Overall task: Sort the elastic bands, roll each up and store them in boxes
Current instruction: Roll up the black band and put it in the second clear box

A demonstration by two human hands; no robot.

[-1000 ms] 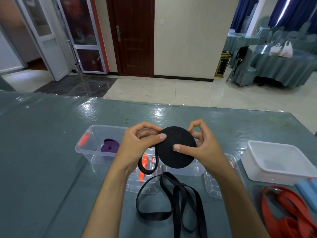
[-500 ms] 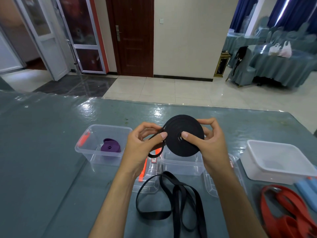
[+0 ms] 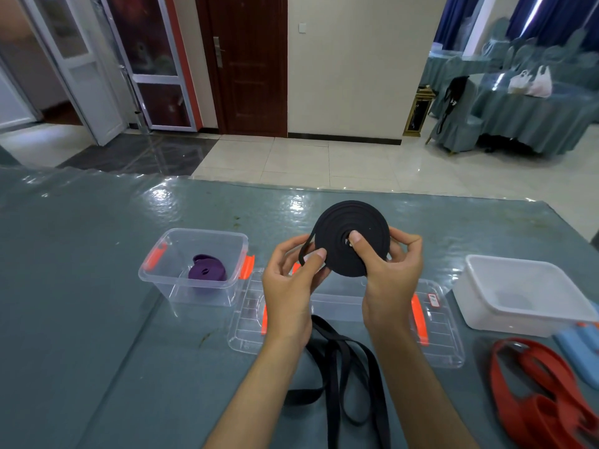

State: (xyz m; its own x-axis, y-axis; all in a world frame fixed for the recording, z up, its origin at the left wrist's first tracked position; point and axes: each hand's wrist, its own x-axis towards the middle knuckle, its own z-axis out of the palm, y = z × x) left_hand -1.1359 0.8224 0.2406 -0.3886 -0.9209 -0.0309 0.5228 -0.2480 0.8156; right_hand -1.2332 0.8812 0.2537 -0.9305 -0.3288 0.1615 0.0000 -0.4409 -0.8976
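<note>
Rolling goes best if the right hand [image 3: 390, 273] pinches the black band coil [image 3: 351, 238] firmly while the left hand [image 3: 291, 283] pinches its loose tail [image 3: 304, 251] taut

— What colour is the roll [image 3: 351, 238] between the hands?
— Black, with faint rings on its face. The loose bands [image 3: 343, 377] below the wrists are black too.
— And left of the left hand?
— A clear box [image 3: 194, 270] with orange latches; a purple roll [image 3: 207, 272] inside.
— Right of the right hand?
— A white tub [image 3: 522, 296], red bands [image 3: 544, 396], something light blue [image 3: 580, 351]. The tablecloth [image 3: 81, 286] is grey-teal.
</note>
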